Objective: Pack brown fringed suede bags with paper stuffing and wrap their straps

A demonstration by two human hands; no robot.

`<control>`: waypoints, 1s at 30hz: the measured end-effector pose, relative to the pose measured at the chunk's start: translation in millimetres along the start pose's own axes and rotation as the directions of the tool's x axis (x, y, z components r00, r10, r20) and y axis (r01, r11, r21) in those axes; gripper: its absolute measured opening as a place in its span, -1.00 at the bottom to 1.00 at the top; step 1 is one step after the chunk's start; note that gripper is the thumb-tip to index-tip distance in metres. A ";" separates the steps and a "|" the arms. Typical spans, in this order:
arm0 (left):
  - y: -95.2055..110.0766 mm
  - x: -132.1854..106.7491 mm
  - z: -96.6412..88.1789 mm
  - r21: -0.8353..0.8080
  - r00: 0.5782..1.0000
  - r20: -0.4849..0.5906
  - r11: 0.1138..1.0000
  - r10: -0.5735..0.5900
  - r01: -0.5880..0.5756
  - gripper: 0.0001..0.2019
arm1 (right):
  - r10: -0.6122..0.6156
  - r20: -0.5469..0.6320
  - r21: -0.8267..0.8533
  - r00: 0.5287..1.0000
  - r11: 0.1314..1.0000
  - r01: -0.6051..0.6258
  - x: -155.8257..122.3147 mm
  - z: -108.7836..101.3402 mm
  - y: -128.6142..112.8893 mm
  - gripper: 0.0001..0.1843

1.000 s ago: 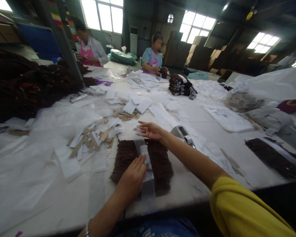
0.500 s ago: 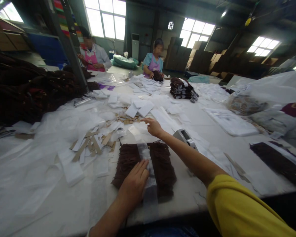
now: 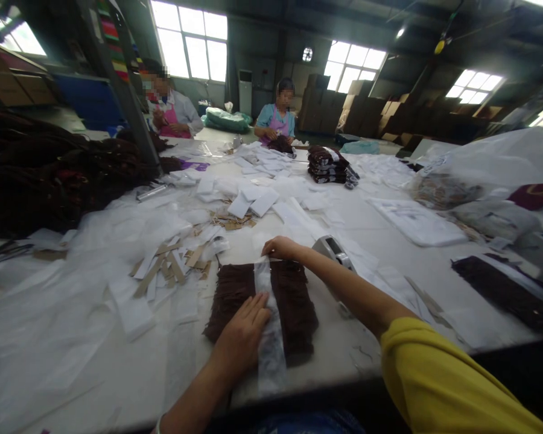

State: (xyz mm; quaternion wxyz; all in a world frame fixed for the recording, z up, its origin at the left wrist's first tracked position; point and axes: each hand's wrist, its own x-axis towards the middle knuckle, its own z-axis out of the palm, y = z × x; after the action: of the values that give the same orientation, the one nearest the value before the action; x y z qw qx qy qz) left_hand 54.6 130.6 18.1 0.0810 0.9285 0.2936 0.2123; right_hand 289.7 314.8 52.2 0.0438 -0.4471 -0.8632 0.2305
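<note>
A dark brown fringed cloth bundle [image 3: 294, 307] lies before me on the table. A clear plastic strip [image 3: 271, 355] runs across its middle from the far edge to past the near edge. My left hand [image 3: 242, 328] lies flat with fingers stretched out, pressing on the strip and the cloth left of it. At the far edge of the bundle, my right hand [image 3: 280, 248] has its fingers closed on the far end of the strip. Right of that hand stands a grey tape dispenser [image 3: 332, 250], partly behind my forearm.
Cardboard strips [image 3: 167, 265] and white cards [image 3: 253, 202] lie scattered beyond and left. A brown stack [image 3: 328, 164] sits farther back, a dark pile [image 3: 49, 175] at left. Another dark bundle [image 3: 502, 289] lies right. Two people [image 3: 276, 117] work across the table.
My right hand has come down and nearer, from pointing above the strip's raised far end to closing on it at the bundle's far edge. My left hand stays on the strip.
</note>
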 end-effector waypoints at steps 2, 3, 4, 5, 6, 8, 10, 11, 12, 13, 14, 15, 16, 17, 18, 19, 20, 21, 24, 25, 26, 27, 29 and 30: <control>2.5 -2.8 -5.5 0.015 0.999 0.041 1.000 0.015 -0.016 -0.52 | 0.050 0.007 0.030 0.999 0.998 -0.050 -7.5 2.0 5.2 -0.66; 4.0 -4.7 -8.5 0.021 0.997 0.066 0.999 0.028 -0.030 -0.42 | 0.077 0.013 0.048 0.997 0.996 -0.078 -10.4 2.9 6.7 -0.66; 5.5 -6.6 -11.4 0.023 0.995 0.094 0.999 0.043 -0.046 -0.33 | 0.104 0.023 0.068 0.994 0.992 -0.106 -12.5 3.6 7.5 -0.68; 7.0 -8.6 -13.9 0.021 0.991 0.123 0.998 0.057 -0.060 -0.24 | 0.129 0.038 0.090 0.991 0.987 -0.132 -13.9 4.0 7.7 -0.69; 8.4 -10.6 -15.7 0.018 0.986 0.151 0.997 0.067 -0.071 -0.17 | 0.151 0.059 0.113 0.987 0.981 -0.157 -14.7 4.1 7.6 -0.70; 10.3 -14.0 -16.5 0.019 0.978 0.194 0.997 0.071 -0.076 -0.07 | 0.181 0.114 0.163 0.977 0.967 -0.198 -15.0 3.8 6.3 -0.73; 10.9 -16.9 -13.2 0.048 0.979 0.199 0.997 0.050 -0.061 -0.04 | 0.200 0.173 0.214 0.964 0.948 -0.235 -14.9 3.1 4.0 -0.75; 10.8 -18.1 -10.4 0.073 0.982 0.183 0.996 0.037 -0.051 -0.05 | 0.207 0.206 0.239 0.956 0.937 -0.254 -14.8 2.7 2.5 -0.76; 10.6 -19.3 -7.4 0.099 0.987 0.161 0.994 0.029 -0.045 -0.06 | 0.212 0.242 0.263 0.947 0.925 -0.275 -14.7 2.2 0.8 -0.78; 10.4 -20.5 -4.5 0.122 0.990 0.137 0.992 0.027 -0.044 -0.08 | 0.215 0.282 0.286 0.935 0.911 -0.296 -14.6 1.6 -1.0 -0.79; 10.2 -21.6 -1.9 0.139 0.993 0.114 0.989 0.031 -0.047 -0.09 | 0.215 0.323 0.309 0.922 0.896 -0.317 -14.6 0.7 -3.0 -0.80; 10.1 -22.6 0.2 0.151 0.995 0.096 0.987 0.037 -0.051 -0.10 | 0.213 0.363 0.332 0.907 0.880 -0.339 -14.5 -0.5 -5.0 -0.81; 10.2 -23.5 1.8 0.158 0.996 0.082 0.986 0.043 -0.056 -0.09 | 0.209 0.400 0.353 0.892 0.863 -0.361 -14.5 -2.2 -7.1 -0.82; 10.4 -24.3 2.8 0.162 0.996 0.072 0.985 0.047 -0.058 -0.09 | 0.205 0.432 0.374 0.878 0.846 -0.381 -14.5 -4.3 -9.1 -0.83; 10.6 -25.0 3.3 0.166 0.997 0.065 0.984 0.048 -0.058 -0.08 | 0.201 0.459 0.393 0.866 0.828 -0.401 -14.5 -6.9 -11.0 -0.84; 10.8 -25.6 3.6 0.169 0.997 0.058 0.984 0.049 -0.058 -0.07 | 0.198 0.483 0.410 0.853 0.810 -0.420 -14.4 -9.8 -12.9 -0.85; 10.8 -26.1 3.7 0.172 0.997 0.052 0.983 0.050 -0.059 -0.06 | 0.196 0.505 0.425 0.841 0.792 -0.439 -14.3 -13.0 -14.7 -0.86; 10.8 -26.7 3.7 0.175 0.998 0.044 0.983 0.054 -0.061 -0.06 | 0.194 0.528 0.436 0.826 0.773 -0.461 -14.0 -16.3 -16.4 -0.87; 10.2 -28.6 3.4 0.162 0.997 0.015 0.984 0.070 -0.072 -0.07 | 0.200 0.587 0.462 0.785 0.714 -0.527 -12.6 -25.5 -21.2 -0.86; 10.0 -29.5 3.2 0.150 0.997 0.006 0.986 0.072 -0.072 -0.07 | 0.204 0.597 0.473 0.776 0.691 -0.546 -12.1 -28.0 -22.8 -0.86; 9.9 -30.4 2.9 0.136 0.997 -0.002 0.988 0.073 -0.072 -0.07 | 0.209 0.599 0.490 0.773 0.667 -0.561 -11.8 -30.1 -24.4 -0.85; 9.8 -31.5 2.6 0.121 0.997 -0.009 0.990 0.072 -0.070 -0.07 | 0.218 0.589 0.515 0.778 0.641 -0.569 -11.6 -31.6 -26.2 -0.85; 9.4 -33.6 2.3 0.101 0.997 -0.023 0.993 0.068 -0.066 -0.06 | 0.247 0.527 0.590 0.813 0.581 -0.560 -12.6 -32.1 -30.9 -0.86; 9.1 -34.6 2.3 0.096 0.997 -0.032 0.993 0.066 -0.063 -0.06 | 0.272 0.466 0.643 0.842 0.548 -0.534 -13.9 -30.8 -34.0 -0.85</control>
State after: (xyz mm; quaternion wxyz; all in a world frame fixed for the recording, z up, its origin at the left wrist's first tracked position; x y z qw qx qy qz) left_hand 34.7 103.1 6.6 0.0248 0.9364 0.2745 0.2171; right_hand 281.1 298.0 96.4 0.0330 -0.5335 -0.5544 0.6379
